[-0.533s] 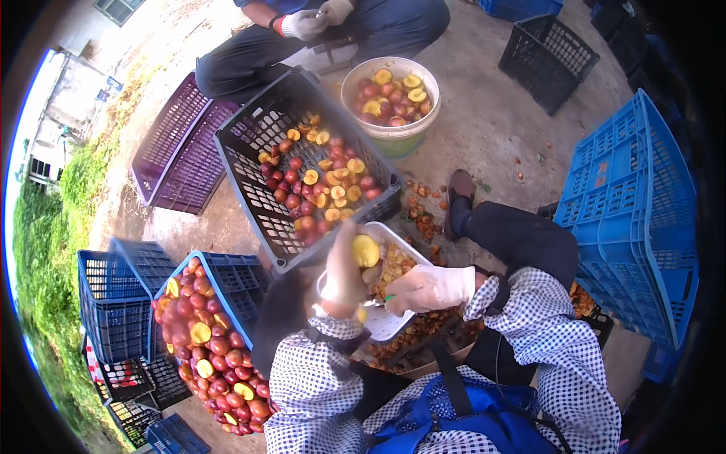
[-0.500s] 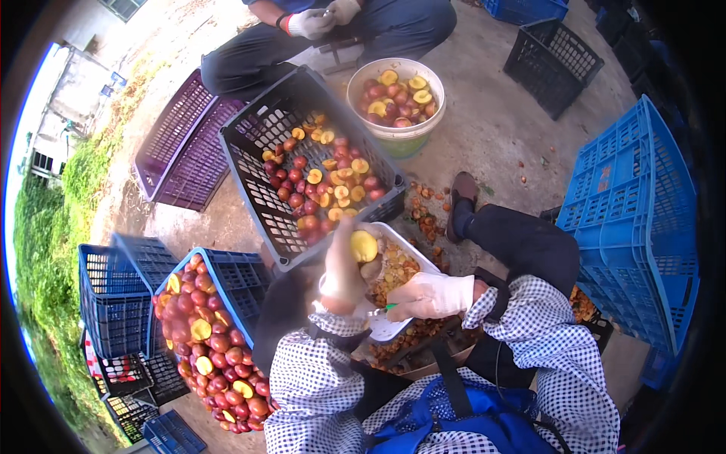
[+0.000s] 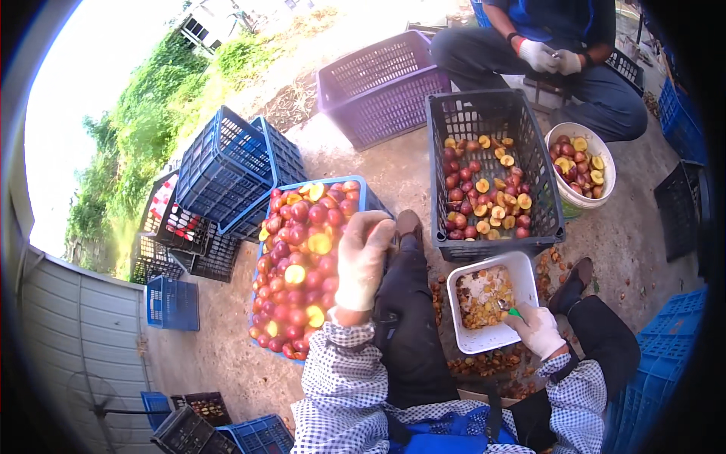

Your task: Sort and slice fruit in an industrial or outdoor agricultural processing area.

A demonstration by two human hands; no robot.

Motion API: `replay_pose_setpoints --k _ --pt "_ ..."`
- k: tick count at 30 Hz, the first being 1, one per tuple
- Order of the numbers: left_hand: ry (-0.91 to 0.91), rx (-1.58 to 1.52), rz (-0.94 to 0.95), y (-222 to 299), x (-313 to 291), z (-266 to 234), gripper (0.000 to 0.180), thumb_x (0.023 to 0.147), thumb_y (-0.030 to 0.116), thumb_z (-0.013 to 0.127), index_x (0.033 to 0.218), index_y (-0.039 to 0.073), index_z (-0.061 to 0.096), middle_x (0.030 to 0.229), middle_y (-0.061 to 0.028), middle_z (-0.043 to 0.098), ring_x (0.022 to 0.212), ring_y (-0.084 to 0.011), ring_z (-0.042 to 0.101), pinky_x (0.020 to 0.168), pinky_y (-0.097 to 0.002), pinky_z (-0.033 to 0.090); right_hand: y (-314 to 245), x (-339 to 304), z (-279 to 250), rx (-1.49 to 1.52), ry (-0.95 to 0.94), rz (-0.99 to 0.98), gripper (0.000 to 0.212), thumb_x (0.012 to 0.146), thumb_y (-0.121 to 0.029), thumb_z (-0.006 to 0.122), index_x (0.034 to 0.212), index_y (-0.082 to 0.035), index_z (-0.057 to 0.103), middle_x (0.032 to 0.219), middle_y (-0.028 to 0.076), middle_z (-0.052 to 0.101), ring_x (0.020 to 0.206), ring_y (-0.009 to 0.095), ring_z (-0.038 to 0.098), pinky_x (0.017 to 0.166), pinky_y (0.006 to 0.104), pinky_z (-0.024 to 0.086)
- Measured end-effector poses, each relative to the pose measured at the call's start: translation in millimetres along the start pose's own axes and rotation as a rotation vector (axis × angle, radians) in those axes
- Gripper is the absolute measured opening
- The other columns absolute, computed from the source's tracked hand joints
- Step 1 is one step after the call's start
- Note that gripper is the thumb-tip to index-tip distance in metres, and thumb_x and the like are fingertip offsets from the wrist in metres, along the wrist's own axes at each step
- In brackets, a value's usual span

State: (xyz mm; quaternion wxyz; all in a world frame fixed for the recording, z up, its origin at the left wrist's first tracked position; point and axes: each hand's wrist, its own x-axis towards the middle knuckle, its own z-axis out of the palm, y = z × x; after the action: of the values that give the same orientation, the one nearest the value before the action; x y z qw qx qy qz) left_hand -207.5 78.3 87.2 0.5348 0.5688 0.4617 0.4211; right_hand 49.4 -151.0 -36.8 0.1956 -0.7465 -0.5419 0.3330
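Observation:
My left hand [image 3: 360,261], in a pale glove, is over the right side of a blue crate [image 3: 364,198] heaped with red plums [image 3: 281,250], some cut to yellow flesh. Its fingers are bent but apart, with no fruit visible in them. My right hand [image 3: 538,333], also gloved, is closed on a green-handled spoon [image 3: 514,311]. The spoon's metal end reaches over a white basin [image 3: 475,346], which holds plum stones and pulp [image 3: 484,296]. Beyond the basin, a black crate [image 3: 495,244] contains plum halves [image 3: 495,200].
Across from me sits a person with gloved hands [image 3: 550,59], beside a white bucket [image 3: 563,193] of plum halves. A purple crate [image 3: 386,91], stacked blue crates [image 3: 227,174] and blue crates at right [image 3: 665,348] stand around. Scraps [image 3: 491,362] litter the ground near the basin.
The view has swung left. My left hand has moved from beside a yellow plum half at the basin to the heaped plum crate. My right hand stays at the basin with the spoon.

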Motion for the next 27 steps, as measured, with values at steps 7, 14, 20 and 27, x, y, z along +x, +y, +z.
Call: replay_pose_setpoints --k 7,14,20,27 --pt "0.457 1.345 0.165 -91 18 -159 0.073 0.09 0.058 0.058 0.13 -0.003 0.058 0.121 -0.0256 0.065 0.118 -0.0441 0.057 0.1 -0.0488 0.046 7 7 -16 -0.015 0.056 -0.004 0.03 0.088 -0.039 0.067 0.1 -0.012 0.071 0.085 0.02 0.069 0.082 0.041 0.066 0.072 0.0516 0.05" --pt "0.016 0.658 0.35 -36 69 -3 0.038 0.092 0.019 0.065 0.124 -0.002 0.062 0.12 -0.0195 0.065 0.108 -0.0265 0.063 0.091 -0.0351 0.05 -31 -11 -93 0.727 0.099 0.184 0.021 0.09 -0.019 0.063 0.093 0.002 0.065 0.068 0.005 0.056 0.064 0.011 0.051 0.058 0.0291 0.041" --pt "-1.034 0.889 0.107 -147 176 160 0.034 0.087 0.027 0.068 0.114 0.008 0.07 0.107 -0.0168 0.071 0.099 -0.0325 0.068 0.088 -0.0402 0.053 -31 -25 -110 0.929 0.121 0.38 0.022 0.09 -0.015 0.063 0.102 0.003 0.064 0.07 0.002 0.056 0.064 0.01 0.051 0.059 0.0268 0.041" --pt "-1.439 1.198 -0.017 -323 182 224 0.06 0.085 0.052 0.07 0.129 0.013 0.06 0.132 -0.0207 0.057 0.12 -0.0379 0.057 0.1 -0.0461 0.046 -11 -22 -108 0.844 0.096 0.416 0.027 0.089 -0.018 0.07 0.105 0.003 0.064 0.084 0.014 0.069 0.075 0.021 0.067 0.069 0.0315 0.05"
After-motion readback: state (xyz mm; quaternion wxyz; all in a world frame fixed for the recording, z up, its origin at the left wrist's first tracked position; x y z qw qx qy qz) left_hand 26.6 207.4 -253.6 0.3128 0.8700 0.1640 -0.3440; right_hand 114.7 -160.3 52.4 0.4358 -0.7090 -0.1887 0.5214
